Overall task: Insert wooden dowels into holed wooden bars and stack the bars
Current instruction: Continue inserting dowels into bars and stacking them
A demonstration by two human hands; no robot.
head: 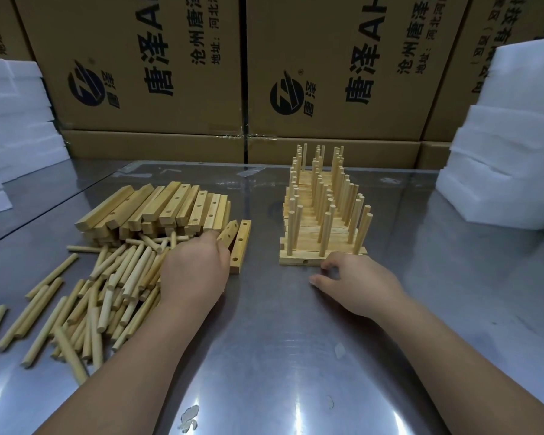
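Reaching over the loose dowels (85,296), the left hand (195,271) lies palm down at the right edge of that heap, with its fingers curled around a tilted bar (227,235) at the fingertips. If the fingers really grip this bar or only touch it, I cannot tell, because the back of the hand hides them. One more bar (241,246) with holes lies flat just beside this hand, on its right. Behind the hand stands the pile of empty bars (157,208), laid side by side, holes facing up.

The right hand (355,281) rests on the table (280,340), fingers loosely spread and bent, holding nothing. It lies just in front of the stack (322,233), very near its lowest bar, but contact is not clear. The stack is made of bars in steps, each with dowels standing upright in the holes.

Cardboard boxes (176,73) form a wall behind the table. What is in them is not visible. White foam blocks (509,146) are piled at both sides.
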